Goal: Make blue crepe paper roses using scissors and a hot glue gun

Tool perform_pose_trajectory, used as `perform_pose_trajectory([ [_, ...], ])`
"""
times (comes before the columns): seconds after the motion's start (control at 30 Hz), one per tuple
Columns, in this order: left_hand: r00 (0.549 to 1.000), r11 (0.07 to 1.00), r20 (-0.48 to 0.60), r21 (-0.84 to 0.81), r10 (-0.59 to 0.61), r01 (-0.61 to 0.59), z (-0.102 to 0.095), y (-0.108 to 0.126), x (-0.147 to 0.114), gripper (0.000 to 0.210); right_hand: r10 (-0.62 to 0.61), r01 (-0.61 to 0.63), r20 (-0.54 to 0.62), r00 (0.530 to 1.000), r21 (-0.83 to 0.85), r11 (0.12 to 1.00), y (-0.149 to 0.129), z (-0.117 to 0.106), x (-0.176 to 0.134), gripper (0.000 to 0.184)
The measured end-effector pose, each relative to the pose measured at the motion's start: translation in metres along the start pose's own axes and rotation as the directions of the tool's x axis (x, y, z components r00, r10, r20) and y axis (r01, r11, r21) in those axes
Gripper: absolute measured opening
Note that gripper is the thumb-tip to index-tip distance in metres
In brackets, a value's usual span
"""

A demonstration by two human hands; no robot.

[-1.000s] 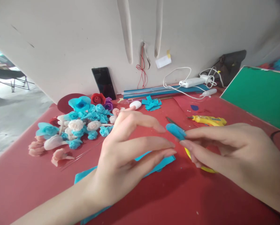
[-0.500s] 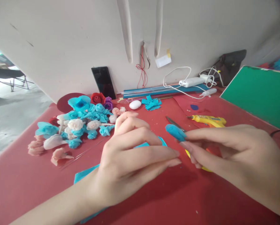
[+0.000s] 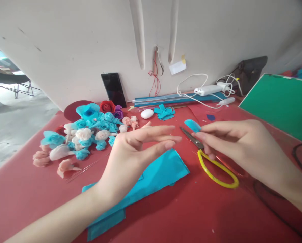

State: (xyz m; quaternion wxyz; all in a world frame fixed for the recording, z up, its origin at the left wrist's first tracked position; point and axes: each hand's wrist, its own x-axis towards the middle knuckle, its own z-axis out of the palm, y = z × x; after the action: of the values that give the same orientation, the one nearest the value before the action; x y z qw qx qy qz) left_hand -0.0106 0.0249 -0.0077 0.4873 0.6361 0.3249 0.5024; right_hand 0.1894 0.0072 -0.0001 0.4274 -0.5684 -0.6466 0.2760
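My right hand (image 3: 231,141) pinches a small blue petal-shaped piece (image 3: 192,125) by its end between thumb and fingertips. My left hand (image 3: 140,152) hovers to the left, fingers stretched out and thumb a little apart, with nothing visible in it. Beneath the left hand lie folded sheets of blue crepe-like material (image 3: 163,170), partly hidden by the hand and forearm. Scissors with yellow handles (image 3: 218,179) rest just below the right hand, blades pointing up and left. A cluster of blue strips (image 3: 164,112) sits further back.
Handmade blue, white, pink and red flowers (image 3: 83,134) are heaped at the left, near thin wires (image 3: 81,171). A phone (image 3: 113,89) leans on the wall. A white egg-shaped object (image 3: 147,114), a white power strip with cables (image 3: 208,89) and a green board (image 3: 282,104) stand behind.
My right hand has risen slightly with the blue piece, uncovering the scissors but hiding the yellow glue gun. My left hand has drawn back left, its fingers now opened, revealing more blue sheet.
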Motion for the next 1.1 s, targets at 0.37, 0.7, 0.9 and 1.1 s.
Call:
perform_pose_trajectory([
  [0.37, 0.998, 0.999, -0.049, -0.03, -0.041, 0.04, -0.002, -0.002, 0.007, 0.019, 0.025, -0.024, 0.015, 1.0, -0.042, 0.999, 0.004, -0.002, 0.005, 0.017],
  [0.7, 0.983, 0.964, -0.061, 0.197, -0.171, 0.18, -0.01, -0.014, 0.016, 0.032, -0.028, 0.032, 0.067, 0.997, -0.057, 0.998, 0.007, -0.003, 0.008, 0.024],
  [0.9, 0.97, 0.949, -0.055, 0.204, -0.236, 0.243, -0.012, -0.02, 0.019, 0.039, 0.137, -0.184, 0.275, 0.952, 0.154, 0.971, 0.019, 0.0, 0.012, 0.03],
  [1.1, 0.949, 0.938, -0.013, 0.147, -0.315, 0.313, -0.012, -0.022, 0.02, 0.037, 0.186, -0.384, 0.474, 0.86, 0.364, 0.849, 0.034, 0.018, 0.014, 0.031],
])
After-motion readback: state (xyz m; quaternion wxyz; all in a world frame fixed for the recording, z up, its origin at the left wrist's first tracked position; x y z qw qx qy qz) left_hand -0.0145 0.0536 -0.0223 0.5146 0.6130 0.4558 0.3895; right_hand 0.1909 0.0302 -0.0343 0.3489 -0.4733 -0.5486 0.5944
